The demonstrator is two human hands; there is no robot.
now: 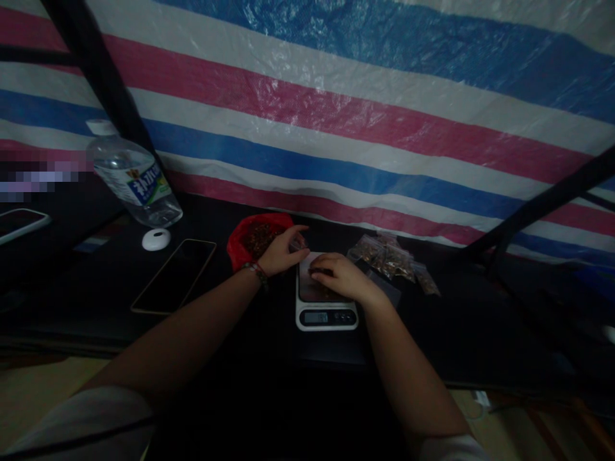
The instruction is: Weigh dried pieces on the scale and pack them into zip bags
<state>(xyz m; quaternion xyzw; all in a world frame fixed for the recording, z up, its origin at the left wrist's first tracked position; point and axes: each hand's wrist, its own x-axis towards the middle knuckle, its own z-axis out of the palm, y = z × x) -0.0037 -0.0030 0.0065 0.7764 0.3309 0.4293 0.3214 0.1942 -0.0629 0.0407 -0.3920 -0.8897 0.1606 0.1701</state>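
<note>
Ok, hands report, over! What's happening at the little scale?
Left hand at small clear bag, beside red bag. Right hand resting on scale. Filled packets lie right of it, apart from both hands.

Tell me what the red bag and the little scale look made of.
The red bag looks like thin glossy plastic film: it crumples and shines. The scale seems white hard plastic with a smooth, possibly metal platform; dim light leaves that open.

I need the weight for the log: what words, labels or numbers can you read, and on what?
bottle label: white characters on blue, too blurred to read.
scale display: digits too small and dim to read.
No other text shows.
</note>
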